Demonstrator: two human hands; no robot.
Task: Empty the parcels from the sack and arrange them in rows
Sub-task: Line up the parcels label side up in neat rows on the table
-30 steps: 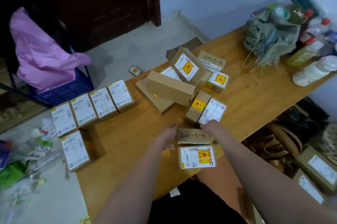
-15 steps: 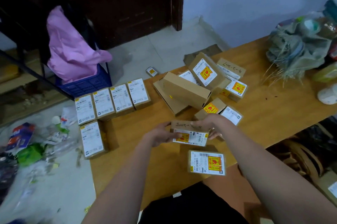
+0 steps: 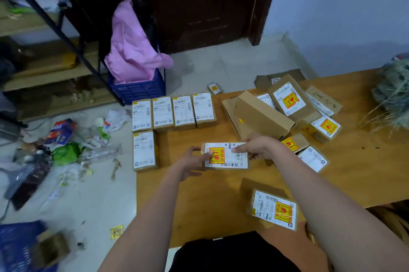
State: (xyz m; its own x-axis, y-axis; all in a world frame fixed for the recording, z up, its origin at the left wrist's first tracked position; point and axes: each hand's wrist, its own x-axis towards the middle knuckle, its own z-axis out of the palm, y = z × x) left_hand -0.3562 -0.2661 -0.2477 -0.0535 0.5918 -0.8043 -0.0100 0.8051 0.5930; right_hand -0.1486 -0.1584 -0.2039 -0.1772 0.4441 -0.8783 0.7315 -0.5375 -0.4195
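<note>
Gripping a small cardboard parcel (image 3: 225,156) by its two short ends above the tabletop (image 3: 199,200), the left hand (image 3: 192,164) and right hand (image 3: 259,147) carry what looks stiff, light and, judging by its yellow sticker, fragile. A blue crate (image 3: 138,90) on the floor holds pink sheeting (image 3: 130,50).

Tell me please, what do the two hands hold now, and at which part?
One parcel, label up, held by both: the left hand grips its left end, the right hand its right end, fingers on the label.

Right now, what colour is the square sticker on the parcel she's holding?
Yellow with a red symbol, on the held brown cardboard parcel; head view shows it.
</note>
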